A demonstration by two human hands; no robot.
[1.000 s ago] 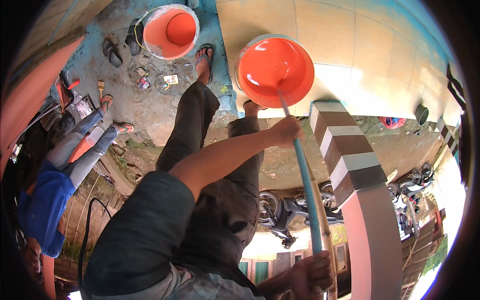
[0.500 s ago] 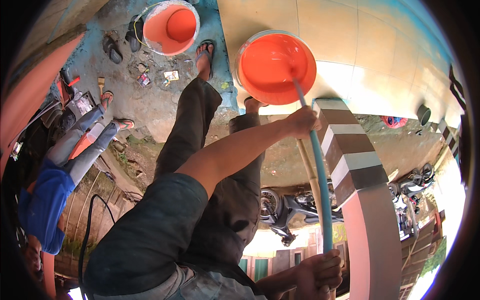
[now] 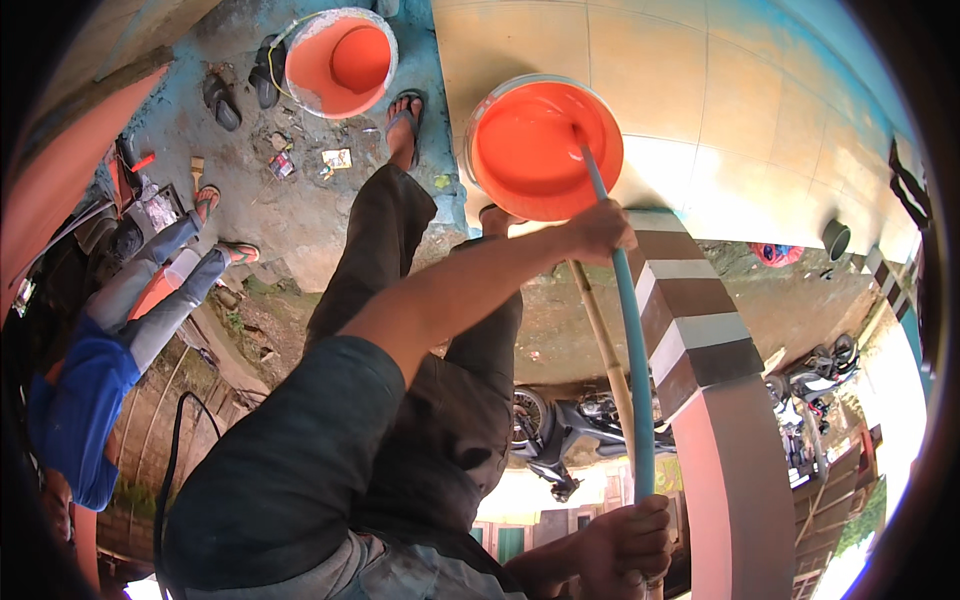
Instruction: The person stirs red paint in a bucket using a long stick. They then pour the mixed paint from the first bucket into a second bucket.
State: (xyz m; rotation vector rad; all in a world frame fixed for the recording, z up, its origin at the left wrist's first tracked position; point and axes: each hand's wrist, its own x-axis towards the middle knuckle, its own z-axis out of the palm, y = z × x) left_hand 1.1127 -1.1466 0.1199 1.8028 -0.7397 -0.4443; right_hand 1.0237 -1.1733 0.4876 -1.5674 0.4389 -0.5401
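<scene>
A long teal pole [image 3: 636,370] slants down into a bucket [image 3: 469,150] of bright orange paint [image 3: 525,140], its lower end dipping in the paint right of the middle. My left hand [image 3: 600,232] is wrapped around the pole just outside the bucket's near rim, the arm stretched forward across my legs. Nearer my body, my right hand [image 3: 635,545] closes around the pole's upper end. A bamboo pole [image 3: 605,350] runs beside the teal one, farther back; its lower part passes behind my right hand.
A second bucket [image 3: 308,55], coated inside with orange, stands far left near dark sandals [image 3: 222,102]. On the right is a pillar [image 3: 700,310] with striped edges beside a tiled ledge [image 3: 660,90]. A person in blue [image 3: 85,400] is at the left; motorcycles [image 3: 580,430] stand below.
The pole's dipped end has shifted a little within the paint bucket. Both hands keep their grip. My left hand sits slightly nearer the bucket, and the whole view has shifted slightly.
</scene>
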